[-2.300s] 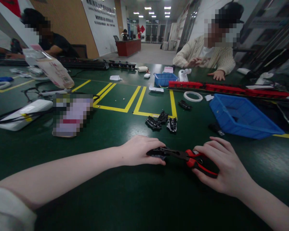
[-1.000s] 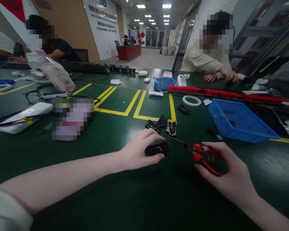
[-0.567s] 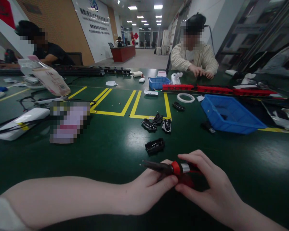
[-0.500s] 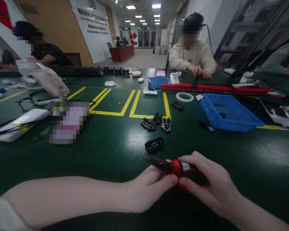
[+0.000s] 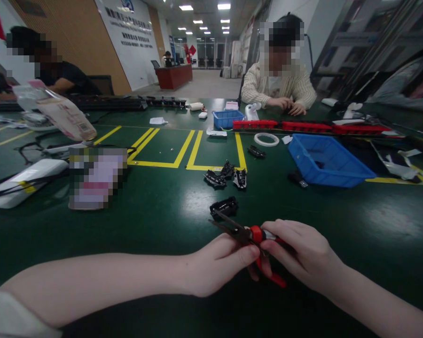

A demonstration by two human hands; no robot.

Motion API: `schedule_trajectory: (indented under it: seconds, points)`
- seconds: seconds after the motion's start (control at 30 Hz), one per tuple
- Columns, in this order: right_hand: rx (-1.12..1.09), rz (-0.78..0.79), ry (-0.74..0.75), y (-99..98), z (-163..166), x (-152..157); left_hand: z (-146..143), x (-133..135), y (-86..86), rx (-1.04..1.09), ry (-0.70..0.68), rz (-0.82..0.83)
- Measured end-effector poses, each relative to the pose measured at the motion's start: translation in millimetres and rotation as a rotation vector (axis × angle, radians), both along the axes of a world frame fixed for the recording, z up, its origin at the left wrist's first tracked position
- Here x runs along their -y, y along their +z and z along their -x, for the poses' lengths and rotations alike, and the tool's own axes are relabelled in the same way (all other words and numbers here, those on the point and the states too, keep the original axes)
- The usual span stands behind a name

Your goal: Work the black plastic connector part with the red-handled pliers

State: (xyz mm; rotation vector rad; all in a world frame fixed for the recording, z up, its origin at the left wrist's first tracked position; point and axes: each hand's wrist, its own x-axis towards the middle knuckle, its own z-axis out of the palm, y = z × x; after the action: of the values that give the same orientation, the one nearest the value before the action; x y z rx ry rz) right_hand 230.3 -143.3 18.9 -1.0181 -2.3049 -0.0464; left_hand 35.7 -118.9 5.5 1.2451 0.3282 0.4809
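Note:
Red-handled needle-nose pliers (image 5: pixel 255 233) are held between my two hands, low over the table, with their dark jaws apart and pointing left. My left hand (image 5: pixel 220 263) is closed around the pliers near the pivot, its thumb on top. My right hand (image 5: pixel 303 251) grips the upper handle, while the lower red handle swings away beneath it. Just beyond the jaw tips lies a black plastic part (image 5: pixel 224 206). Farther back are several similar black parts (image 5: pixel 215 178) in a cluster, and another black part (image 5: pixel 256 151) lies apart to the right.
A blue bin (image 5: pixel 331 176) stands at right, with a small black connector (image 5: pixel 297 179) beside it. Behind are a white tape ring (image 5: pixel 266 139), a smaller blue basket (image 5: pixel 216 123) and red strips (image 5: pixel 306 126). A bottle (image 5: pixel 66 115) and white device (image 5: pixel 28 183) lie left. A co-worker (image 5: pixel 278 84) sits opposite.
The pliers have been spread wider: their jaws are farther apart and the lower handle has dropped away from the upper one. The camera view has shifted slightly.

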Motion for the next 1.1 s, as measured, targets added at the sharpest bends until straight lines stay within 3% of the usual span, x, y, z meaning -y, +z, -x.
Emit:
schedule_trajectory:
  seconds: [0.23,0.47,0.6,0.73,0.93,1.1]
  points:
    - [0.043,0.018,-0.02,-1.6,-4,0,0,-3,-0.6,0.021,0.023,0.035]
    - [0.362,-0.294,-0.349,-3.4,8,11,-3,-5,-4.4,0.156,0.178,0.12]
    - [0.368,-0.305,-0.301,-6.2,10,9,-5,-2,-2.2,0.189,0.214,0.158]
    - [0.281,-0.29,-0.247,-8.4,5,9,-5,-1,-2.5,0.206,0.144,0.185]
    - [0.159,-0.214,-0.149,-11.8,-7,15,-5,1,-4.0,0.101,0.068,0.036]
    - [0.136,-0.21,-0.206,-14.4,-12,12,-4,-1,-1.6,0.033,0.083,-0.131]
